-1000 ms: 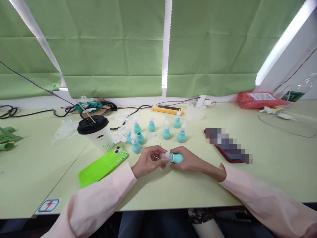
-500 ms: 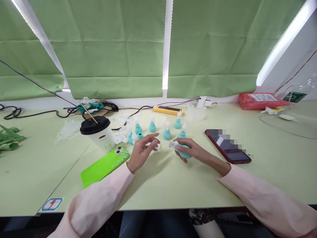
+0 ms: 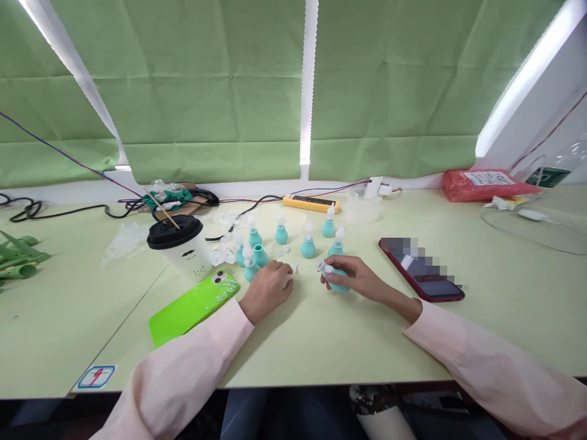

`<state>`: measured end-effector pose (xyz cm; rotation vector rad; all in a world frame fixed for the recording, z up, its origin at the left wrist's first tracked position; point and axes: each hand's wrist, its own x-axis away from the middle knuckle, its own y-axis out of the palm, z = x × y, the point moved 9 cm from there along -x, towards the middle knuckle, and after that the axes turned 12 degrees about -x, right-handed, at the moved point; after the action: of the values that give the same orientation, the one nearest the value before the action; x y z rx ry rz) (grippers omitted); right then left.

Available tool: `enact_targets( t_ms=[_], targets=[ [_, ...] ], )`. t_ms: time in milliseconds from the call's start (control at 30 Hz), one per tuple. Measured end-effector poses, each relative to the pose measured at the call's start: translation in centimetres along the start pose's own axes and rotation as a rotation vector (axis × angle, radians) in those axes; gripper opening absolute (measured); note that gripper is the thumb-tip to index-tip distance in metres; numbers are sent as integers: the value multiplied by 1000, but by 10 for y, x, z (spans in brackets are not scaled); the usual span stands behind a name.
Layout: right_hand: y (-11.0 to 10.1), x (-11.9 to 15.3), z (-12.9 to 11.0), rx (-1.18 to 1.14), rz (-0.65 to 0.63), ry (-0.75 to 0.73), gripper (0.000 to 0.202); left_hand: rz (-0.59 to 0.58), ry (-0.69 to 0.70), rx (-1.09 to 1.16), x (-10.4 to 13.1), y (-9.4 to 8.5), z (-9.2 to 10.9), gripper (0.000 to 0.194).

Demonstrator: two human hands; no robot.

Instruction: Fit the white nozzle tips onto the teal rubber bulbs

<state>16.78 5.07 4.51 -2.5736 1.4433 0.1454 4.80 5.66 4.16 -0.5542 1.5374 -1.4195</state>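
Observation:
My right hand point(image 3: 355, 278) is wrapped round a teal squeeze bulb point(image 3: 339, 282) with a white collar, tilted so that its collar points left. My left hand point(image 3: 268, 290) is low over the table, its fingers curled down on a small white plastic piece point(image 3: 294, 267) that pokes out past them; the fingertips are partly hidden. Just beyond this hand sit a teal bulb with a clear tip point(image 3: 250, 269) and an uncapped teal bulb point(image 3: 260, 256). Several more such bulbs stand upright behind, among them one in the middle point(image 3: 308, 247) and one near my right hand point(image 3: 336, 247).
A lidded paper cup point(image 3: 181, 247) and a green phone point(image 3: 195, 307) are on the left, with loose clear pieces point(image 3: 222, 252) beside the cup. A dark red phone point(image 3: 422, 269) lies right. Behind are a yellow power strip point(image 3: 312, 203), cables and a red package point(image 3: 488, 186).
My left hand has turned palm down and closed its fingers over the small white piece. My right hand still holds the bulb, shifted slightly left.

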Motion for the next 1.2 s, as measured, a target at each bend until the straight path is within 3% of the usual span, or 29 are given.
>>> enact_targets(
  t_ms=[133,233,400,533,833,1033,1200],
  targets=[
    [5,3,0,222,-1,-52,21,76,-137,635,3,-12,-5,17],
    [12,6,-6,327,9,-128,20,42,-216,1037,3,-10,-4,26],
    [17,13,-15,467,123,-209,20,-27,-269,1317,5,3,-1,26],
    [20,18,-19,566,170,-250,19,-45,-296,1369,6,9,-4,26],
    [33,23,-14,1013,87,-379,28,-115,-338,1272,9,15,-6,30],
    [33,22,-14,888,18,-394,25,-224,-261,1247,8,20,-2,32],
    [29,17,-11,771,10,-332,23,-220,-250,1187,8,18,2,37]
  ],
)
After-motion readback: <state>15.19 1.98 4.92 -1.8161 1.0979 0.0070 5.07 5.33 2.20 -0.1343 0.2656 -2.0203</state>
